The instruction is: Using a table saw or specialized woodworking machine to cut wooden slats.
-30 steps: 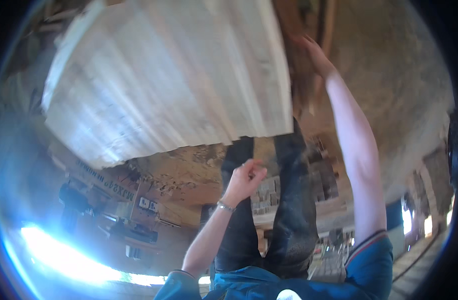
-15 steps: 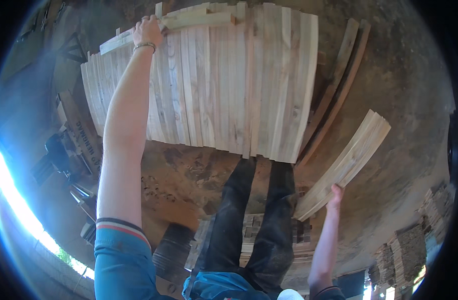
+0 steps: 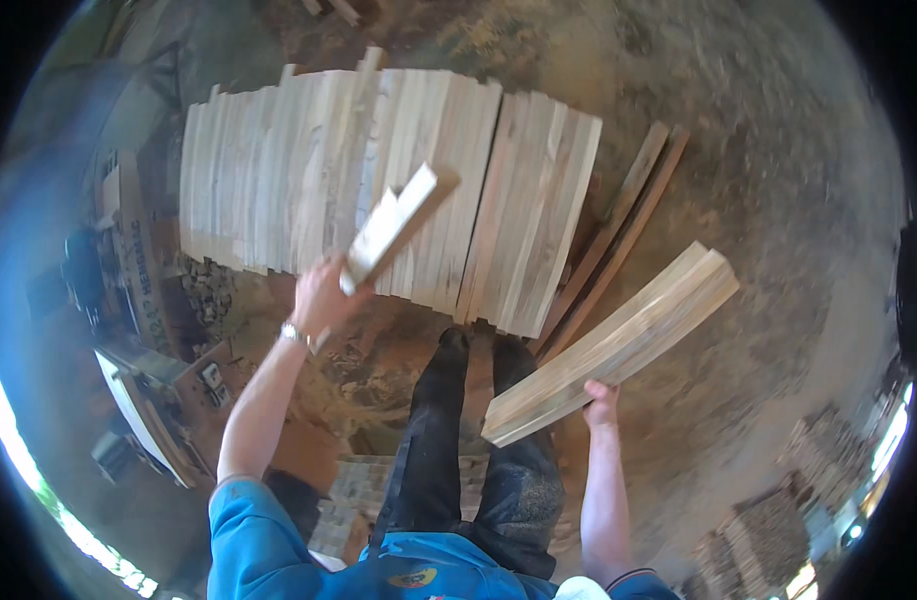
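My left hand (image 3: 322,295) grips the near end of a short pale wooden board (image 3: 391,228), which angles up and to the right over a flat stack of pale planks (image 3: 279,170) lying on the ground. My right hand (image 3: 601,400) holds a bundle of longer planks (image 3: 609,345) from below; the bundle slants up to the right, beside my dark trouser legs (image 3: 459,440). The left wrist wears a watch or bracelet.
Two darker long boards (image 3: 624,235) lean off the stack's right edge. Sawdust and dirt cover the ground (image 3: 769,150). A workbench or machine with clutter (image 3: 149,390) stands at the left. More stacked timber (image 3: 779,520) sits at lower right.
My left hand came down from the stack's far top corner and now holds a short board. The right hand's plank bundle stays at the right, slightly lower and closer.
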`<state>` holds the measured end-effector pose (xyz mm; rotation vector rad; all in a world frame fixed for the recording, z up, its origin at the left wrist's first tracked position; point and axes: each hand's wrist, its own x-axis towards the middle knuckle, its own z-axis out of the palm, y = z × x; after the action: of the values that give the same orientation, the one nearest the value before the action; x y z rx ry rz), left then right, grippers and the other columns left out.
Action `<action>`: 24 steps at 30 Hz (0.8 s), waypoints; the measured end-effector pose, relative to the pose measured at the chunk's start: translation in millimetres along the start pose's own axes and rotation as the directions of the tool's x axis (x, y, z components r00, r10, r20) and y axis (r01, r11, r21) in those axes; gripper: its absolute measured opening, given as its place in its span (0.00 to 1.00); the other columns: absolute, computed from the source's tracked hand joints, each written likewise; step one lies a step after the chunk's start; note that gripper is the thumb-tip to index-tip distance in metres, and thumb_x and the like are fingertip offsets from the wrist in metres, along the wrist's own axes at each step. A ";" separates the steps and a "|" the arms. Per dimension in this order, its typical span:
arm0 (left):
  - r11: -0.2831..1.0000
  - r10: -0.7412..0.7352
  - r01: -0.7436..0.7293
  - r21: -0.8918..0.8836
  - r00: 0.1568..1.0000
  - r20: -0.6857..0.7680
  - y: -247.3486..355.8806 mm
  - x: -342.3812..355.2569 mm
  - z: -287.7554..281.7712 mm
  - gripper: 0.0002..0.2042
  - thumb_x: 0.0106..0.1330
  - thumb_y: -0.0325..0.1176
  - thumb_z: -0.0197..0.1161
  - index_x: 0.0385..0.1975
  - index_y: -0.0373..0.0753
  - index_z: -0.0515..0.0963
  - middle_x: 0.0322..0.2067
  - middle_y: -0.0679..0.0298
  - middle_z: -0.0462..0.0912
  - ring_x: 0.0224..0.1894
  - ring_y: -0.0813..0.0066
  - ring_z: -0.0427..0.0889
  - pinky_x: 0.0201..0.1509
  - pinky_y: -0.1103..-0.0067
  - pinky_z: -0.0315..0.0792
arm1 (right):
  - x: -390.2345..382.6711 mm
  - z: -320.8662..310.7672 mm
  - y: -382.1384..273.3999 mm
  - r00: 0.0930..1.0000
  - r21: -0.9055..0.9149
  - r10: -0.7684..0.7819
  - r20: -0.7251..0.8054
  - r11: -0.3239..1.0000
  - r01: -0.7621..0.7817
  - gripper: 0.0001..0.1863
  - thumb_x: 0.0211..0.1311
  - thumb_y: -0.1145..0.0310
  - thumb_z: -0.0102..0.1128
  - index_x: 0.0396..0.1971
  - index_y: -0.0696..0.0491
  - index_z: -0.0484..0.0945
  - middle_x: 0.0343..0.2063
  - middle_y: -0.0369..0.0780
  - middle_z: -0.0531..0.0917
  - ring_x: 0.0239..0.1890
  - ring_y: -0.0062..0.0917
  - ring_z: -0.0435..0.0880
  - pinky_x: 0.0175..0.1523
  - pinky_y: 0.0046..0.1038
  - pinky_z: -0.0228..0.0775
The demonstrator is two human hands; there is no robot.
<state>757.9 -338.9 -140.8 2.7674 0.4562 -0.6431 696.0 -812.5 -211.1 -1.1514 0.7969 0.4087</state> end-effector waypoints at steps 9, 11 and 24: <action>0.731 0.120 -0.230 -0.643 0.970 -0.210 42.1 -294.5 -140.6 0.23 0.45 0.47 0.73 0.30 0.34 0.74 0.28 0.55 0.74 0.32 0.55 0.76 0.36 0.68 0.71 | -103.7 131.6 -56.9 0.818 -0.368 0.166 0.551 0.928 0.060 0.38 0.45 0.53 0.59 0.57 0.58 0.66 0.50 0.43 0.73 0.56 0.34 0.71 0.62 0.36 0.62; 0.642 0.097 -0.212 -0.737 0.976 -0.196 39.9 -335.7 -158.3 0.25 0.48 0.47 0.71 0.38 0.34 0.75 0.30 0.55 0.74 0.35 0.56 0.77 0.37 0.69 0.72 | -128.3 187.1 -65.1 0.686 -0.380 0.207 0.697 0.918 0.109 0.37 0.46 0.52 0.58 0.56 0.57 0.66 0.50 0.43 0.74 0.56 0.34 0.71 0.61 0.36 0.62; 0.678 -0.636 -0.228 -0.699 0.295 -0.713 -63.4 -473.4 -188.8 0.34 0.54 0.51 0.66 0.53 0.28 0.70 0.34 0.51 0.74 0.33 0.56 0.77 0.38 0.70 0.73 | -335.7 413.8 42.6 -0.120 -0.579 0.591 0.798 0.807 0.116 0.35 0.51 0.45 0.51 0.55 0.54 0.67 0.46 0.42 0.74 0.52 0.33 0.72 0.60 0.36 0.63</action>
<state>403.6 -334.6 231.0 1.9224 1.0663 1.1297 587.8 -380.6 84.6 -0.7112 -0.6114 1.7166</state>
